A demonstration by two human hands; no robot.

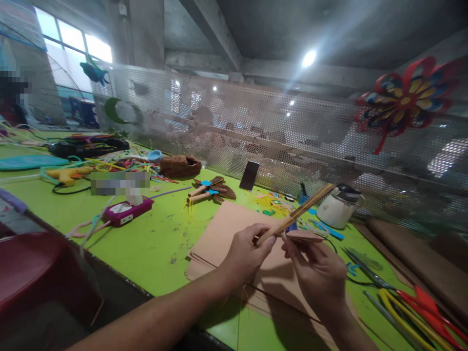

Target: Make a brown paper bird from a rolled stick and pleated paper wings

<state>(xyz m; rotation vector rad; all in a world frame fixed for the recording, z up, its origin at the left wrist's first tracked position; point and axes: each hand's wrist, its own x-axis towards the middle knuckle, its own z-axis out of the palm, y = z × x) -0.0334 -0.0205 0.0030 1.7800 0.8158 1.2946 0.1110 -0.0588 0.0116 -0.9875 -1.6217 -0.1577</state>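
My left hand [250,248] is closed around a slim brown rolled stick [307,204] with thin yellow strands along it. The stick slants up to the right. Beside its lower end, my right hand [321,268] pinches a flat tan piece [305,236] that looks like folded paper or foam sheet. The fingertips of both hands are close together, and whether the piece touches the stick cannot be made out. Below both hands lies a stack of tan sheets [219,234], partly covered by my arms.
Two brown rolled pieces with blue ties [206,190] lie beyond the stack. A phone [249,175] leans near the mesh partition. A purple power strip [127,212] and a yellow glue gun [69,174] are left; a white kettle-like pot [338,207] and red-handled scissors [420,302] are right.
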